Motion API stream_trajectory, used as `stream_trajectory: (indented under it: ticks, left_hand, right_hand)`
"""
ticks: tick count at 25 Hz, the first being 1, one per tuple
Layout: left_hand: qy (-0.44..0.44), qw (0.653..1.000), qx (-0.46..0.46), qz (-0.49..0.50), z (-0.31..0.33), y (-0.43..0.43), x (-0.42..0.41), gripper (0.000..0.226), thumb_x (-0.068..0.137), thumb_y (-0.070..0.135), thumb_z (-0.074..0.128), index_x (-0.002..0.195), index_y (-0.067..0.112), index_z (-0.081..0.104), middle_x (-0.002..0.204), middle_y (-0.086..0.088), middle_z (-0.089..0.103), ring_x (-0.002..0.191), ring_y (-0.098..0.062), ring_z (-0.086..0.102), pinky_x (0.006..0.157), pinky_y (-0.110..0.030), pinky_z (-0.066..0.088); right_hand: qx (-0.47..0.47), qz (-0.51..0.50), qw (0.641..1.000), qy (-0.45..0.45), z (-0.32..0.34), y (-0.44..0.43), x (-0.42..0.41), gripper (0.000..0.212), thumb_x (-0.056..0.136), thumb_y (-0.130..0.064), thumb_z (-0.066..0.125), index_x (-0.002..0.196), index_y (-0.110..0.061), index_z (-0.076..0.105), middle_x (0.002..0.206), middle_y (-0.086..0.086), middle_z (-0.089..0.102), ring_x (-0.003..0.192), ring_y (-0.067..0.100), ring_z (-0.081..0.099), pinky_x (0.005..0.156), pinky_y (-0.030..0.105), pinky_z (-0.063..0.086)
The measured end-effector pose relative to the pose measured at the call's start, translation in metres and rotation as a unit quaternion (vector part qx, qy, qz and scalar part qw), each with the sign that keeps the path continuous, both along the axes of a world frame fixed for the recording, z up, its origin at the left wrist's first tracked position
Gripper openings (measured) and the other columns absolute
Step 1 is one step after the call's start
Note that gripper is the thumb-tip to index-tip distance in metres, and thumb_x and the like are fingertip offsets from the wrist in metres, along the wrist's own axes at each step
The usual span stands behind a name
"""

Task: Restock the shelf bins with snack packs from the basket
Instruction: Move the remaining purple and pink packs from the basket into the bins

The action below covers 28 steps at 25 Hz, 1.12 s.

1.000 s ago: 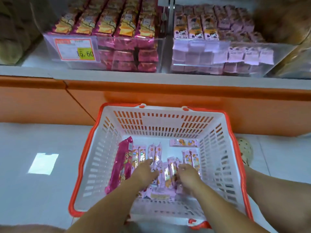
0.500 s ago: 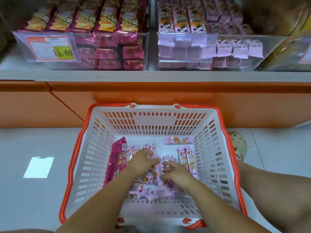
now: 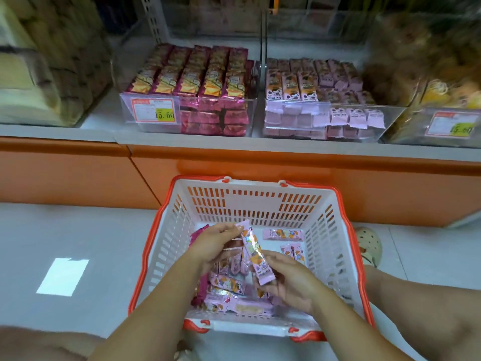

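Observation:
A white basket with an orange rim [image 3: 346,230] stands on the floor below the shelf and holds several pink snack packs [image 3: 226,285]. Over the basket, my left hand [image 3: 213,246] pinches the top end of a long pink snack pack [image 3: 256,259]. My right hand [image 3: 289,280] grips the lower end of that pack, and more packs seem bunched under its fingers. A darker magenta pack [image 3: 199,231] leans on the basket's left wall. On the shelf a clear bin [image 3: 390,121] holds pale pink packs.
Left of it, another clear bin [image 3: 125,110] is packed with magenta and yellow packs behind a price tag [image 3: 155,114]. Bins of brown snacks sit at far left and right. An orange shelf base [image 3: 260,162] runs behind the basket. A foot in a beige clog [image 3: 368,243] rests right of it.
Both hands rose from the pile on the basket's bottom and now hold one long pink pack up between them. The view tilted up, showing more of the shelf.

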<state>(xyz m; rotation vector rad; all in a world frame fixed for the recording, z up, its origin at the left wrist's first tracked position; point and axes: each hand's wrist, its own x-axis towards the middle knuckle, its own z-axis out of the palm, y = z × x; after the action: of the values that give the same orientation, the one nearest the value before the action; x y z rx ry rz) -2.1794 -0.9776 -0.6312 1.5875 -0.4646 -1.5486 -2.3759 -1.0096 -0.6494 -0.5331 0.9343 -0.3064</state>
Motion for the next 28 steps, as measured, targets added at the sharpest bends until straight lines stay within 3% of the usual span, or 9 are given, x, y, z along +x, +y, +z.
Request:
stream_trajectory:
  ticks: [3,8,12,15,17,19,22,25,28]
  left_hand:
    - [-0.029,0.999,-0.025,-0.001,0.016,0.005,-0.007,0.01,0.091,0.025,0.063,0.097,0.019,0.069,0.091,0.005,0.072,0.084,-0.01,0.068,0.075,-0.025,0.057]
    - [-0.078,0.995,-0.06,-0.004,0.041,0.008,-0.007,0.017,0.09,0.028,0.065,0.103,0.018,0.069,0.1,0.0,0.072,0.085,-0.011,0.069,0.068,-0.021,0.054]
    - [-0.134,0.983,-0.124,-0.024,0.084,-0.007,-0.006,0.014,0.091,0.025,0.063,0.1,0.016,0.07,0.097,-0.008,0.073,0.088,-0.018,0.069,0.072,-0.025,0.056]
    - [-0.172,0.961,-0.213,-0.034,0.142,-0.035,-0.003,0.016,0.092,0.026,0.061,0.107,0.022,0.067,0.096,0.004,0.075,0.091,-0.011,0.07,0.078,-0.028,0.058]
    - [-0.245,0.93,-0.272,-0.027,0.179,-0.053,0.002,0.023,0.09,0.031,0.063,0.113,0.032,0.063,0.106,0.014,0.07,0.098,0.0,0.065,0.087,-0.027,0.054]
    - [-0.362,0.877,-0.313,-0.035,0.2,-0.068,0.011,0.036,0.09,0.035,0.061,0.126,0.039,0.054,0.122,0.021,0.06,0.112,0.006,0.055,0.099,-0.026,0.046]
    - [-0.536,0.791,-0.287,-0.067,0.199,-0.081,0.022,0.056,0.093,0.046,0.052,0.145,0.04,0.032,0.147,0.02,0.037,0.137,-0.002,0.03,0.115,-0.034,0.029]
    - [-0.656,0.714,-0.227,-0.096,0.186,-0.095,0.024,0.062,0.094,0.053,0.043,0.149,0.036,0.021,0.155,0.018,0.023,0.145,-0.006,0.011,0.119,-0.04,0.014]
    - [-0.698,0.675,-0.213,-0.113,0.18,-0.103,0.025,0.061,0.093,0.061,0.031,0.148,0.038,0.022,0.154,0.02,0.023,0.145,-0.005,0.008,0.116,-0.037,0.009]
  right_hand:
    - [-0.008,-0.015,1.0,-0.019,0.01,0.009,-0.001,0.024,0.097,-0.006,0.047,0.117,-0.002,0.059,0.104,0.021,0.07,0.079,0.028,0.071,0.062,0.036,0.059]
    - [-0.068,0.001,0.998,-0.002,0.035,0.015,0.0,0.024,0.097,-0.012,0.051,0.117,-0.004,0.062,0.104,0.018,0.071,0.08,0.027,0.071,0.061,0.033,0.057]
    - [-0.295,0.079,0.939,0.155,0.084,0.0,0.006,0.026,0.089,-0.023,0.065,0.114,-0.015,0.063,0.096,0.005,0.07,0.072,0.014,0.07,0.068,0.022,0.053]
    - [-0.429,0.045,0.889,0.157,0.147,-0.028,0.01,0.021,0.089,-0.009,0.065,0.109,-0.015,0.065,0.087,0.006,0.068,0.064,0.01,0.068,0.062,0.017,0.052]
    - [-0.498,-0.018,0.854,0.148,0.192,-0.058,0.011,0.024,0.087,-0.009,0.066,0.109,-0.019,0.063,0.084,0.004,0.067,0.065,0.008,0.067,0.063,0.023,0.055]
    - [-0.577,-0.089,0.794,0.173,0.227,-0.094,0.009,0.026,0.087,-0.018,0.068,0.107,-0.033,0.061,0.09,-0.003,0.067,0.076,0.011,0.067,0.07,0.03,0.057]
    - [-0.643,-0.148,0.702,0.268,0.249,-0.146,0.004,0.026,0.089,-0.022,0.065,0.11,-0.035,0.059,0.095,-0.015,0.065,0.087,0.006,0.063,0.072,0.022,0.049]
    - [-0.626,-0.159,0.672,0.362,0.239,-0.187,0.008,0.029,0.091,-0.029,0.061,0.12,-0.03,0.057,0.11,-0.005,0.066,0.096,0.017,0.062,0.079,0.035,0.051]
    - [-0.6,-0.089,0.646,0.463,0.229,-0.205,0.018,0.036,0.094,-0.032,0.057,0.127,-0.021,0.054,0.119,0.004,0.065,0.101,0.026,0.061,0.079,0.035,0.05]
